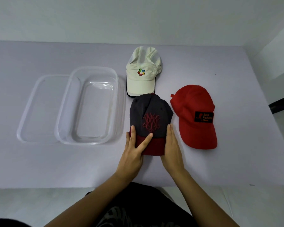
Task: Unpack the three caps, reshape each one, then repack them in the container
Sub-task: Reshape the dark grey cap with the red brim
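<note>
**Grey cap is lined up with the tub, just needs to go left**

All three caps are out on the white table (236, 161). The grey cap with the maroon brim (151, 110) sits nearest the person, brim pointing at them. The left hand (134, 149) lies flat on the left side of the brim, fingers straight and spread, one reaching up onto the crown. The right hand (171, 149) is flat against the right edge, fingers straight and together. Neither one is curled round anything; it's more pressing than gripping, so I'd guess it's being shaped.

What matters next: the clear container (117, 82) is just beside that cap on its left, so the left hand is the nearer one. Its long side runs near-to-far, same as the cap's brim-to-back line, so probably no turning needed.

The white cap (143, 79) is just beyond, its brim tucked under the grey one's back; the red cap (193, 104) is to the right. The lid (31, 112) lies farther left, partly under the container.
</note>
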`<state>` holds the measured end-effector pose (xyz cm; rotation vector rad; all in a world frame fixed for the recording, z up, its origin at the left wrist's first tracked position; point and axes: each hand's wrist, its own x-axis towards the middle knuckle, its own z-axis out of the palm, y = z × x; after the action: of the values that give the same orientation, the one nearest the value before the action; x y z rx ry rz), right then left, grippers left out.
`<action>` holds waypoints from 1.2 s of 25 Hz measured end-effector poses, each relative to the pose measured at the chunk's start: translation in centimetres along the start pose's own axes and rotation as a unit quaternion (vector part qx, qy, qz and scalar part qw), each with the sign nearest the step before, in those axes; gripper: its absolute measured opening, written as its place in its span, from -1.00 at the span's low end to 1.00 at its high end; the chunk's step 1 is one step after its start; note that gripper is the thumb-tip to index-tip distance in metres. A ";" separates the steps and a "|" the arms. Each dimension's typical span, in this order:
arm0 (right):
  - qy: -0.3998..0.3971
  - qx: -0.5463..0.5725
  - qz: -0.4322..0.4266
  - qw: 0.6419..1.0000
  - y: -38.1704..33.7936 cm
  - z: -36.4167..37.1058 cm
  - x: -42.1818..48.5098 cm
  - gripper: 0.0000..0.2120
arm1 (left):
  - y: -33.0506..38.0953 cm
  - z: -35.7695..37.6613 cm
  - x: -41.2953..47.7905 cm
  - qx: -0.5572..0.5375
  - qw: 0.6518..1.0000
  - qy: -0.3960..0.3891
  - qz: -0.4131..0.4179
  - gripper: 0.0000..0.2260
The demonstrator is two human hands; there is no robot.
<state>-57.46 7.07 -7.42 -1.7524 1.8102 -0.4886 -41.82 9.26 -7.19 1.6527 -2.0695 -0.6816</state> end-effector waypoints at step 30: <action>0.014 0.188 -0.092 0.978 -3.9 -4.4 -1.3 -0.31 | 2.9 -5.5 1.9 -0.256 0.956 0.126 -0.062 -0.40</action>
<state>-57.22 7.54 -1.40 -1.6557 1.4609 -0.8735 -41.26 7.22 -0.97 1.4790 -1.4627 -0.9025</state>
